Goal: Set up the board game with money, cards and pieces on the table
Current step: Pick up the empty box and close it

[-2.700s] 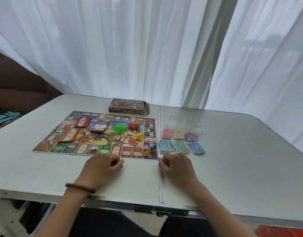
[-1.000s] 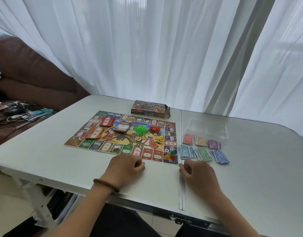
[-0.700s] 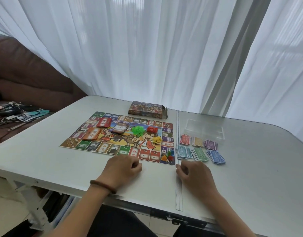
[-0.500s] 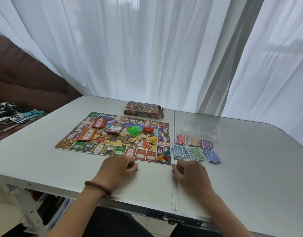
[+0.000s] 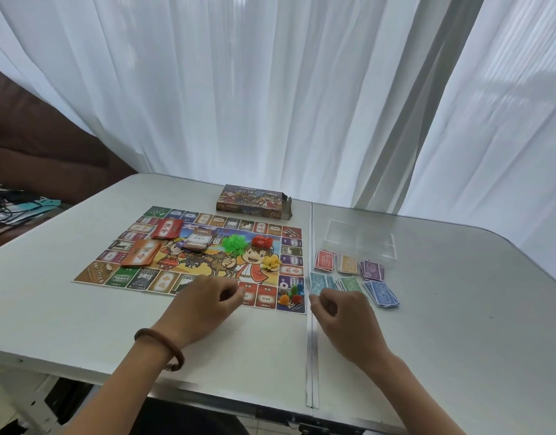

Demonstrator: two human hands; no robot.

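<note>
- White curtains [image 5: 270,89] hang across the whole back of the view, with a brown sofa [image 5: 34,146] to the left.
- The pale folding table [image 5: 458,324] carries everything, a seam running down its middle.
- The game board [image 5: 94,271] lies flat on the table's left half, its right edge just beside the seam.
- The left hand [image 5: 204,306] rests at the board's near edge, fingers curled into a fist with nothing seen in them.
- The right hand [image 5: 345,321] rests just right of the seam, fingers likewise curled on nothing.
- The game box [image 5: 253,202] sits just behind the board.
- A clear plastic tray [image 5: 359,243] lies behind the money (hard to make out).
- Six stacks of play money [image 5: 381,293] sit in two rows right of the seam, the near row just beyond the right hand.
- Three card decks lie on the board: red [image 5: 167,229], orange [image 5: 141,253] and a purple-backed one [image 5: 198,241].
- Green houses [image 5: 234,244], red hotels [image 5: 261,241] and yellow pieces [image 5: 271,263] are heaped mid-board.
- Coloured pawns [image 5: 292,295] and a white die [image 5: 283,287] sit on the near right corner square.
- A brown bracelet [image 5: 158,346] circles the left wrist.
</note>
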